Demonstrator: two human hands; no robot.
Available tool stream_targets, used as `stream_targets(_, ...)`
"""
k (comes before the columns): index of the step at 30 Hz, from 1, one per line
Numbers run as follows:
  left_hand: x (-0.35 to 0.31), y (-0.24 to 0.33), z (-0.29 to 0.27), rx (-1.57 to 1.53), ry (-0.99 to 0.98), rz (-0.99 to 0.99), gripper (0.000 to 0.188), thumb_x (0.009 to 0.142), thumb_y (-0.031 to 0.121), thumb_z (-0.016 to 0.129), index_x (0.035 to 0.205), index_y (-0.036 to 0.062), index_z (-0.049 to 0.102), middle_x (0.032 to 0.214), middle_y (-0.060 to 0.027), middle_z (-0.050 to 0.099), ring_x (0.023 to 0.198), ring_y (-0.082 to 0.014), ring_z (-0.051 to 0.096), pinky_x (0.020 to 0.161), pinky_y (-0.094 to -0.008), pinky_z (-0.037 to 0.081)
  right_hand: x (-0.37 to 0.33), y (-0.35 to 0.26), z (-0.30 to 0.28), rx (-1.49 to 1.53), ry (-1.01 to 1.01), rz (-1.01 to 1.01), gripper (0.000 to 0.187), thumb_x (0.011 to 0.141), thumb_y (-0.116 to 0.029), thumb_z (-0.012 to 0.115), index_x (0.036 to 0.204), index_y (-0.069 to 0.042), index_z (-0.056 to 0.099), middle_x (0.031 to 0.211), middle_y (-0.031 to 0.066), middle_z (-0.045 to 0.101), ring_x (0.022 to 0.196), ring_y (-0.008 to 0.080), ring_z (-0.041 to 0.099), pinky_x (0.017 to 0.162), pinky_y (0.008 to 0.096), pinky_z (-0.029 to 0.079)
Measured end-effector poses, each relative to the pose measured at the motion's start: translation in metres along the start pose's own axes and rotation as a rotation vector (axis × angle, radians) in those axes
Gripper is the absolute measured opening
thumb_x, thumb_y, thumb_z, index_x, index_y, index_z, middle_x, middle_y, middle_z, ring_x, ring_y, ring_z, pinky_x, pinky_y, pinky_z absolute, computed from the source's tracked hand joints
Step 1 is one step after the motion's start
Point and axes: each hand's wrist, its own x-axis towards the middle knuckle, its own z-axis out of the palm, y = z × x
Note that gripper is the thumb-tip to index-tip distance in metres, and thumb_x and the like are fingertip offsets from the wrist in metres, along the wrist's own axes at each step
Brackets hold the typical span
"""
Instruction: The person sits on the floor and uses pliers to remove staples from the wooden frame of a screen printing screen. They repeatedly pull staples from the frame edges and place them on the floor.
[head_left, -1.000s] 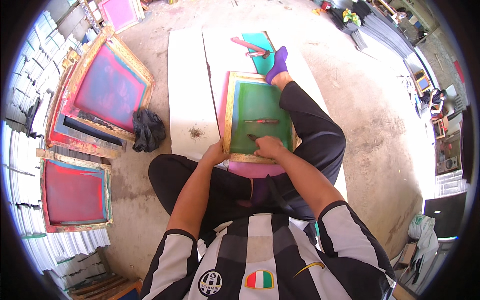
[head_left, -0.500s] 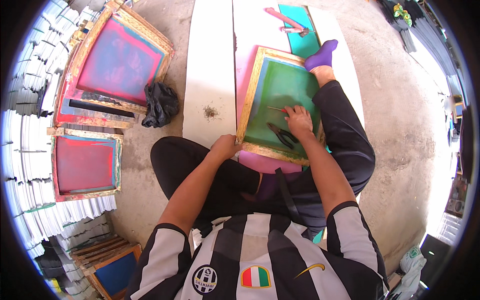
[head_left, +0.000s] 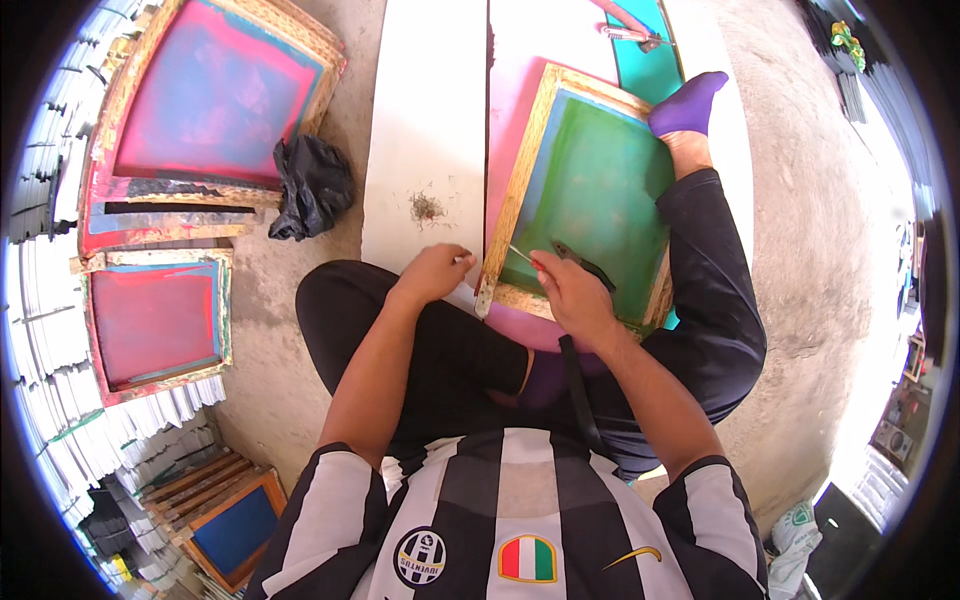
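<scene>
A screen-printing frame (head_left: 517, 178) with a wooden border and green mesh lies tilted in front of me, against my legs. My right hand (head_left: 578, 297) is closed round a small screwdriver (head_left: 522, 256), its thin shaft pointing up and left over the frame's lower left part. Black-handled pliers (head_left: 597, 277) rest on the mesh just beyond that hand, which partly hides them. My left hand (head_left: 432, 274) is just left of the frame's near left corner, apart from it. Its fingers are curled together; whatever is in them, if anything, is too small to make out.
On the white board (head_left: 420, 120) lies a small heap of staple-like bits (head_left: 427, 208). A hammer (head_left: 632, 20) and a red-and-white tool (head_left: 625, 35) lie at the far end. Other printing frames (head_left: 215, 95) and a black plastic bag (head_left: 312, 188) are at left. My purple-socked foot (head_left: 690, 103) touches the frame.
My left hand has let go of the frame's corner and moved slightly away. My right hand has lifted the screwdriver from the mesh and brought it left and nearer. The view has shifted slightly.
</scene>
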Motion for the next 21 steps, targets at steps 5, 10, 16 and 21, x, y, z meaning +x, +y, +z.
stream_targets(5, 0.011, -0.005, 0.001, 0.079, -0.096, 0.075, 0.044, 0.091, 0.038, 0.072, 0.114, 0.0012, 0.076, 0.099, -0.0232, 0.075, 0.095, -0.0379, 0.073, 0.086, -0.0451, 0.057, -0.014, 0.007, 0.019, 0.067, -0.101, 0.024, 0.037, 0.101, -0.027, 0.061, 0.137, -0.017, 0.061, 0.111, 0.0182, 0.07, 0.103, 0.0418, 0.068, 0.087, 0.0502, 0.054)
stream_targets(10, -0.005, 0.017, 0.003, 0.404, -0.292, -0.014, 0.056, 0.079, 0.053, 0.081, 0.108, 0.0054, 0.079, 0.097, -0.0213, 0.076, 0.094, -0.0378, 0.074, 0.083, -0.0467, 0.057, -0.008, 0.001, 0.018, -0.011, -0.148, 0.014, 0.035, 0.1, -0.026, 0.061, 0.134, -0.017, 0.066, 0.112, 0.0179, 0.073, 0.101, 0.0405, 0.069, 0.085, 0.0516, 0.054)
stream_targets(16, -0.007, 0.02, 0.01, 0.428, -0.295, 0.023, 0.054, 0.081, 0.056, 0.079, 0.096, 0.0041, 0.077, 0.092, -0.0201, 0.074, 0.095, -0.0391, 0.072, 0.082, -0.05, 0.056, -0.003, 0.006, 0.019, -0.026, -0.147, 0.001, 0.034, 0.102, -0.027, 0.059, 0.133, -0.017, 0.068, 0.106, 0.0188, 0.074, 0.098, 0.0402, 0.069, 0.084, 0.0513, 0.054)
stream_targets(21, -0.009, 0.02, 0.012, 0.442, -0.281, 0.049, 0.049, 0.085, 0.052, 0.077, 0.097, 0.0043, 0.076, 0.093, -0.021, 0.074, 0.094, -0.0401, 0.072, 0.081, -0.0515, 0.056, 0.0, 0.006, 0.021, 0.067, -0.188, 0.003, 0.038, 0.101, -0.026, 0.061, 0.137, -0.017, 0.066, 0.108, 0.0201, 0.073, 0.099, 0.0418, 0.069, 0.085, 0.0519, 0.053)
